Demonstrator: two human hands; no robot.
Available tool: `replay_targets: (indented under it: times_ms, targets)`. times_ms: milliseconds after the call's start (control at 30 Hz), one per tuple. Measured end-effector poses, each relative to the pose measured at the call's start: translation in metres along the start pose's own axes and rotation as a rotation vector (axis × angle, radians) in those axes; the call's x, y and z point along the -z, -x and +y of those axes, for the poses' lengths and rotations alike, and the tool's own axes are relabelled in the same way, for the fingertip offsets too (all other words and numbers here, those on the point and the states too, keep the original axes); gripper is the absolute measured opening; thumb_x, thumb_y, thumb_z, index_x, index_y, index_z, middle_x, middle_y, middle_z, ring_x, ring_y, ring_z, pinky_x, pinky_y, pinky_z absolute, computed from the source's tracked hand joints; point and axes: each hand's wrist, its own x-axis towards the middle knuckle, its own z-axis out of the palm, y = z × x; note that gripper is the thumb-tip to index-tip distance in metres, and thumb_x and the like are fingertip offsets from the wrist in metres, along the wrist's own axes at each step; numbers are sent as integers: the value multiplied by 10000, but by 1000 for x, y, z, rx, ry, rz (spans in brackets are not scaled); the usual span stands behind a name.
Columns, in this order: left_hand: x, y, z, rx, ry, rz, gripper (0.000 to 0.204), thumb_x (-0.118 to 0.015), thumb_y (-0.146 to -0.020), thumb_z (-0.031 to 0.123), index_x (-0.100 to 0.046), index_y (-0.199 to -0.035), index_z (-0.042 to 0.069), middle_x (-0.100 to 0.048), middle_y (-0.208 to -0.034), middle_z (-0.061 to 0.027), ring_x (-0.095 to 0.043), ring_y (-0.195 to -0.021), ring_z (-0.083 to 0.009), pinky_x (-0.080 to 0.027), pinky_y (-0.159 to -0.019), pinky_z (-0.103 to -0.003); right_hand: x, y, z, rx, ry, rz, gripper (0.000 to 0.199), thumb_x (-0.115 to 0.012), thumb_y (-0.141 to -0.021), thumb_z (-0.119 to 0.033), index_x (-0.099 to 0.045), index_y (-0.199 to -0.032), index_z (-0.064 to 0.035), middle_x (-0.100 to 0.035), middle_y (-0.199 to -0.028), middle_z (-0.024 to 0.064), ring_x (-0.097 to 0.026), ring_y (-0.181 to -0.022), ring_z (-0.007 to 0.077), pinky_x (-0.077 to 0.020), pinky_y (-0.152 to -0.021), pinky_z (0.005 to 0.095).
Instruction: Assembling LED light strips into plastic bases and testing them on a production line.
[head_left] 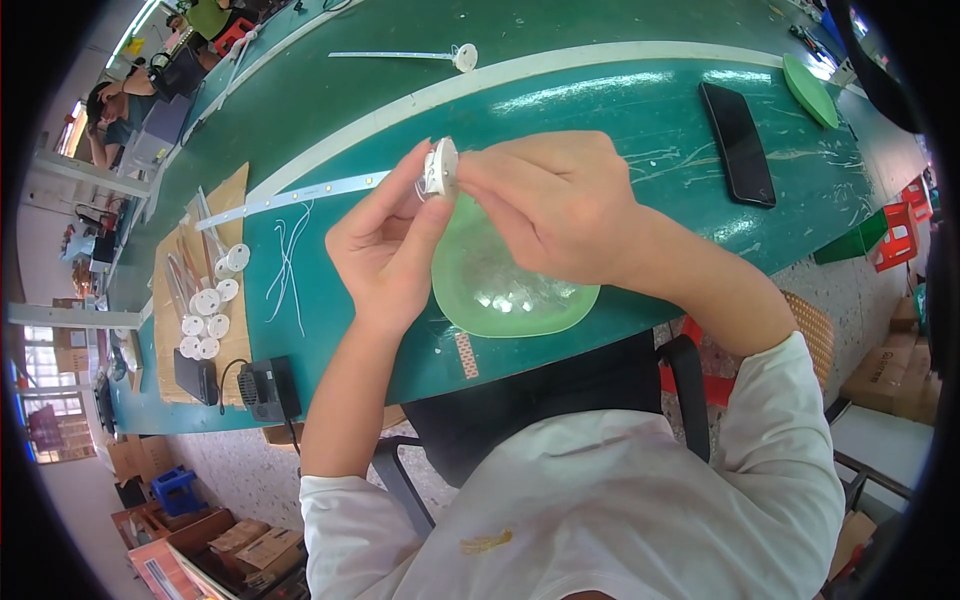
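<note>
Head view showed my left hand (378, 255) closed in a pinch, thumb below and fingers above, holding a round white disc piece (443, 168). My right hand (565, 195) was narrow, its fingertips drawn together at the disc's right side; I could not tell whether they gripped it or something small upon it. The piece was raised above the green table (640, 95), near the upper left edge of a pale green bowl (515, 326). It stood on edge, with thin white wire looping on its left side (too small to trace). A slim whitish strip (300, 194) with yellowish dots stretched leftward from my left hand, its far end over a brown cardboard sheet (172, 345).
</note>
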Motion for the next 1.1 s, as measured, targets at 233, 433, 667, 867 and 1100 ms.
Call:
replay_targets:
  times_ms: [233, 433, 667, 867, 1100]
  targets:
    - [5, 0, -2, -15, -23, 33, 384, -644, -912, -21, -585, -1290, -58, -680, -1149, -143, -646, -1004, -134, -504, -875, -255, -13, 7, 1, -73, -25, -9, 192, -730, -734, 5, -678, -916, -24, -691, -779, 93, -664, -611, 246, -531, -537, 309]
    - [5, -3, 1, -28, 32, -9, 361, -602, -970, 83, -568, -1297, -66, -669, -1164, -163, -639, -1067, -186, -525, -905, -312, 3, -4, 2, -300, -147, -95, 215, -783, -739, -84, -688, -931, -63, -710, -887, 62, -675, -714, 193, -520, -541, 292]
    - [-3, -7, 13, 44, 111, 19, 370, -573, -991, 122, -543, -1310, -62, -659, -1165, -176, -665, -1041, -233, -550, -912, -356, -5, 5, 9, -241, -107, -163, 187, -752, -754, -61, -691, -928, -89, -682, -842, 70, -661, -711, 225, -522, -558, 306]
    - [26, -27, 22, -62, -217, 121, 313, -588, -979, 129, -608, -1237, -47, -707, -1020, -138, -701, -890, -197, -550, -786, -291, 5, 4, 13, -137, -203, -543, 63, -700, -791, -111, -665, -831, -78, -642, -768, 76, -630, -682, 288, -507, -588, 387]
    - [112, -60, 77, 281, -1215, -76, 246, -629, -895, 207, -693, -921, -29, -676, -732, -87, -634, -692, -141, -466, -641, -279, -1, 15, 7, 221, 152, -626, 93, -696, -679, -152, -622, -679, -95, -582, -668, 7, -598, -759, 188, -488, -758, 389]
